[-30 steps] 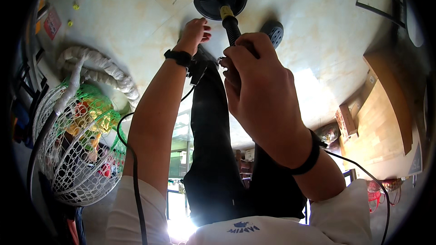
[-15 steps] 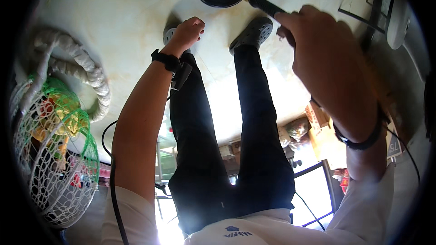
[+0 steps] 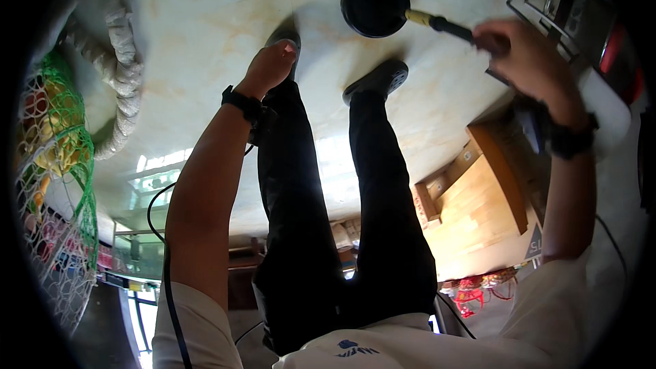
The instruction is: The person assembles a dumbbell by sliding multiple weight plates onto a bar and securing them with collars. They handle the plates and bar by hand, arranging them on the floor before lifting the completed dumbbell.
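My right hand (image 3: 523, 58), slightly blurred, is wrapped round the dark handle of a round-headed black tool (image 3: 376, 5). A yellow collar joins the handle to the disc-like head. That head is out in front of my right foot, over the pale floor; whether it touches the floor I cannot tell. My left hand (image 3: 272, 65) is curled closed in front of my left shoe, with nothing visible in it. Both wrists wear black bands. A grey clog (image 3: 377, 80) is on my right foot, and my left shoe (image 3: 285, 39) is partly covered by the left hand.
At the left hangs a green and white net (image 3: 65, 143) with yellow and red things inside, near a thick wrapped hoop (image 3: 123, 75). To the right are a wooden cabinet (image 3: 478, 215), a metal frame (image 3: 557, 17) and a white chair-like piece (image 3: 601, 106). A black cable (image 3: 168, 280) runs along my left arm.
The tool's head has shifted right and nearer to me, and my right hand has moved right with the handle. My feet and the view have turned somewhat; the left hand stays closed.
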A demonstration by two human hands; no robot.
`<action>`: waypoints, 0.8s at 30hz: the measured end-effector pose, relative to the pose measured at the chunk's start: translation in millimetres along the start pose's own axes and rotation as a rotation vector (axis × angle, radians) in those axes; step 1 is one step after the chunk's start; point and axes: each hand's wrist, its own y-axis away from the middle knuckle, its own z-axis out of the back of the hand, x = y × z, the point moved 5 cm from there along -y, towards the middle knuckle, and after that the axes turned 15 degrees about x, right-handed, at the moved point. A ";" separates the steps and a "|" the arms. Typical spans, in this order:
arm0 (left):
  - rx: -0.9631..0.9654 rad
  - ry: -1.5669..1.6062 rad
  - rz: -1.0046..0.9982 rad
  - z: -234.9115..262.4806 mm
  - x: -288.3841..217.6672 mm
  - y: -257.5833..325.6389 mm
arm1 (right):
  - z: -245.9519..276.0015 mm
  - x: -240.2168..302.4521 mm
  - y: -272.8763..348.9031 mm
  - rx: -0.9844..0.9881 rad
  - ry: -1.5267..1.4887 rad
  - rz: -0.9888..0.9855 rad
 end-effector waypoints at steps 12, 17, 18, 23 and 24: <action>-0.096 0.006 0.028 -5.4 18.5 1.3 | -151.7 -128.7 30.1 -0.012 -0.168 -0.156; -0.109 -0.043 -0.008 -22.2 13.1 -10.9 | -185.3 -169.5 35.0 -0.110 -0.259 -0.070; -0.122 -0.065 -0.025 -24.7 9.3 -15.4 | -191.7 -174.5 34.9 -0.136 -0.268 -0.046; -0.134 -0.120 -0.080 -48.1 -28.0 -51.9 | -217.9 -190.6 37.7 -0.142 -0.255 -0.011; -0.165 -0.140 -0.093 -50.4 -38.4 -59.6 | -222.7 -193.2 37.1 -0.151 -0.284 0.006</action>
